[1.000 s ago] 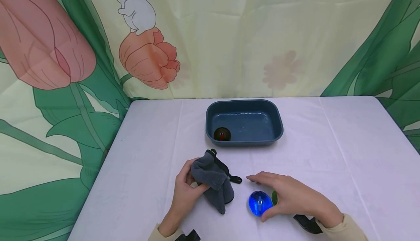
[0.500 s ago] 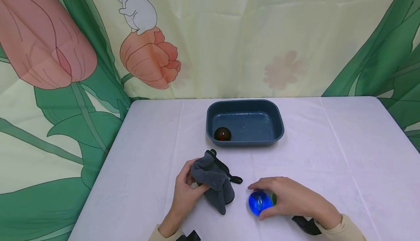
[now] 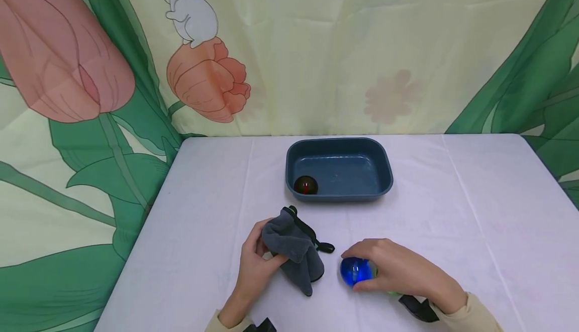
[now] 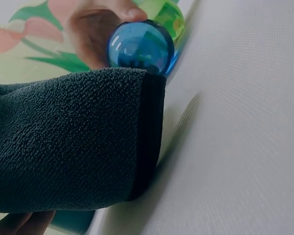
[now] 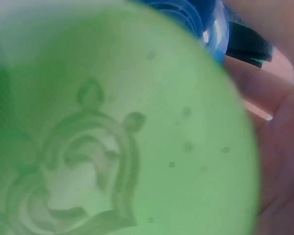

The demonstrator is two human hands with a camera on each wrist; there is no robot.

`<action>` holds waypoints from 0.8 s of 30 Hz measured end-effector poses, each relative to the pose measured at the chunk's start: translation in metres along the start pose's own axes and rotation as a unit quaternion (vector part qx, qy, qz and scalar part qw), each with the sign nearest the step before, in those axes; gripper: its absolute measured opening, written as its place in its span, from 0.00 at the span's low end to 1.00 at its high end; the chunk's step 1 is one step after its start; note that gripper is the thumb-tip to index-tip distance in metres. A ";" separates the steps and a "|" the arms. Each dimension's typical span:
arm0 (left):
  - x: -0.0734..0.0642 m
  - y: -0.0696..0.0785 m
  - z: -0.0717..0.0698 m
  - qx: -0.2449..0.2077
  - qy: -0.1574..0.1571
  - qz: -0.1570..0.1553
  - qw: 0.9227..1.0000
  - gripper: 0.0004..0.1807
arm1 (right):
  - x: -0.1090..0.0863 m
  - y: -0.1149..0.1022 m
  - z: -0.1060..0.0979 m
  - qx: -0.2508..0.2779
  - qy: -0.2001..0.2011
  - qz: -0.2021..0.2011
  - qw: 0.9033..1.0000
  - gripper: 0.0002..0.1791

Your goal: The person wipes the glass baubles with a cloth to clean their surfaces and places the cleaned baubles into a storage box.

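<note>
My left hand (image 3: 257, 261) grips a grey terry towel (image 3: 296, 259) with black edging and a black loop, low at the middle of the table. Its fuzzy face and dark hem fill much of the left wrist view. Further right, my right hand (image 3: 402, 266) has thumb and fingers curled round a clear blue ball (image 3: 355, 271). A clear green round piece (image 5: 186, 122) with a raised heart-like pattern sits against the ball on the palm side. It fills most of the right wrist view, while the hand covers most of it in the head view.
Beyond both hands stands a dark blue rectangular basin (image 3: 339, 198), with a dark ball (image 3: 305, 185) showing red inside at its front left corner. White cloth covers the table (image 3: 452, 196). Behind it hangs a printed curtain (image 3: 307, 61).
My right hand's fingers have closed in round the blue ball, and the ball has shifted slightly up in the head view. My left hand and the towel stay nearly still.
</note>
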State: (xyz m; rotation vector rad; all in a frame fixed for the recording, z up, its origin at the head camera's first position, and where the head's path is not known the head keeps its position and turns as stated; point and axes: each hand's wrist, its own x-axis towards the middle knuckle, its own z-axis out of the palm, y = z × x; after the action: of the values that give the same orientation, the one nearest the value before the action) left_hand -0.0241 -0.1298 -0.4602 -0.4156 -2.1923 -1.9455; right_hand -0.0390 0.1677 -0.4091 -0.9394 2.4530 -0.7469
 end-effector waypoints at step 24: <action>0.001 0.003 0.000 -0.003 0.007 -0.023 1.000 0.33 | 0.002 -0.018 -0.015 -0.031 0.155 0.030 0.987 0.30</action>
State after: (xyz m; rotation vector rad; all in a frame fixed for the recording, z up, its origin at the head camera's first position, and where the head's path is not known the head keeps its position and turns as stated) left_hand -0.0244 -0.1294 -0.4567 -0.3542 -2.2074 -1.9732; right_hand -0.0400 0.1603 -0.3868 -0.8192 2.7742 -0.8560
